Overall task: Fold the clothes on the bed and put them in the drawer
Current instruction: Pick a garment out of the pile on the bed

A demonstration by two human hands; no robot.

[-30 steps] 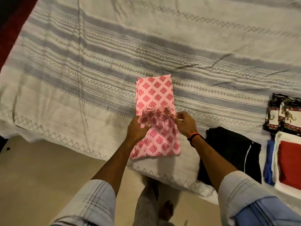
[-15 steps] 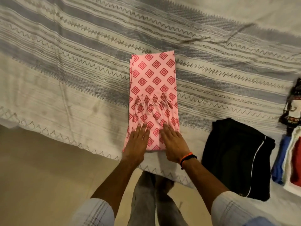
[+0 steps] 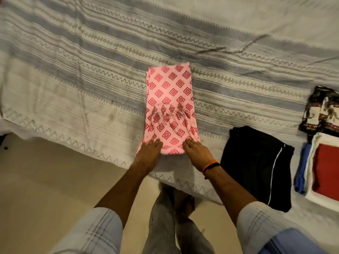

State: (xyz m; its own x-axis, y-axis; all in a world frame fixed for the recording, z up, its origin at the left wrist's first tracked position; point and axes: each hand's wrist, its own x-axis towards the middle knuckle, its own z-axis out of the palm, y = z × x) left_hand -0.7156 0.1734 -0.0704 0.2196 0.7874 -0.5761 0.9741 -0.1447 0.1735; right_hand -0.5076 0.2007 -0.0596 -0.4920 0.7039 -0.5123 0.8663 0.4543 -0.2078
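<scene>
Pink cloth (image 3: 170, 109) with red diamonds is lying long and narrow near the bed (image 3: 73, 85) edge. Left hand (image 3: 149, 153) and right hand (image 3: 197, 153) are pressing flat, fingers straight, on its near corners, probably smoothing it for another fold.

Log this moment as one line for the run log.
step: flattening fold | item: pink patterned garment on bed | left hand: flat on near edge | right hand: flat on near edge | drawer: unseen

The red and white cloth (image 3: 328, 172) at right is cut off by the edge; the bedspread's (image 3: 91, 52) far left is blurred.
</scene>
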